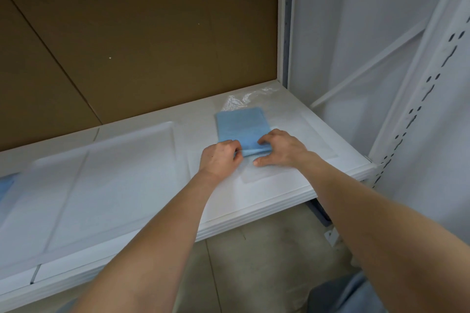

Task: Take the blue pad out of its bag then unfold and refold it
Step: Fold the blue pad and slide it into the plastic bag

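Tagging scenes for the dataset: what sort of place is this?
Probably a storeroom or warehouse bay: white shelf board, slotted rack upright at right, brown cardboard panels behind.

A white shelf (254, 213) runs across in front of me, its ridged front edge angling down towards the left. A large flat white sheet (101, 173) with a raised border lies across the shelf's left part, and a scrap of something blue (6, 185) shows at the far left edge, too cut off to identify. Brown board (140, 46) backs the shelf, with a dark seam crossing it diagonally. To the right stands a white upright (412, 119) punched with rows of slots, and beyond it a thin diagonal brace (368, 63) against pale sheeting. Below lies a dull grey floor (267, 249).
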{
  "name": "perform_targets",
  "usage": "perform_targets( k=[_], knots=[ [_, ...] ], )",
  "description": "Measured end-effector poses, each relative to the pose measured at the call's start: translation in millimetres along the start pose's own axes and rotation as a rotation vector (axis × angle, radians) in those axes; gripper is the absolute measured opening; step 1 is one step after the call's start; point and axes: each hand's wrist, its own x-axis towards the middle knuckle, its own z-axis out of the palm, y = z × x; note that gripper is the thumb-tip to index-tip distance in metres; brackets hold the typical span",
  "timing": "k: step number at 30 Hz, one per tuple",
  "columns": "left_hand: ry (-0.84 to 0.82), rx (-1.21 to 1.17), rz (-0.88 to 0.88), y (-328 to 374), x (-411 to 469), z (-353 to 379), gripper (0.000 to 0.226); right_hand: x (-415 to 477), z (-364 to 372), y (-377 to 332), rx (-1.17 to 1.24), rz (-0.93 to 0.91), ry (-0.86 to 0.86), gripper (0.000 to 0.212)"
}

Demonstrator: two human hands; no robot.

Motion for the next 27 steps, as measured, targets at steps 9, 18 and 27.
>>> perform_targets(
  k=[9,18,27],
  knots=[
    [-0.044,-0.611,-0.302,-20,7,-19,0.058,10,-11,-9,0.536,0.142,0.277,0.01],
    [-0.151,-0.847,-0.352,-33,0,-13,0.049,0,-24,-19,0.857,0.044,0.253,0.007],
    [0.025,-1.111,-0.415,-37,-8,-20,0.018,-16,-18,-19,1.019,0.124,0.044,0.03]
  ],
)
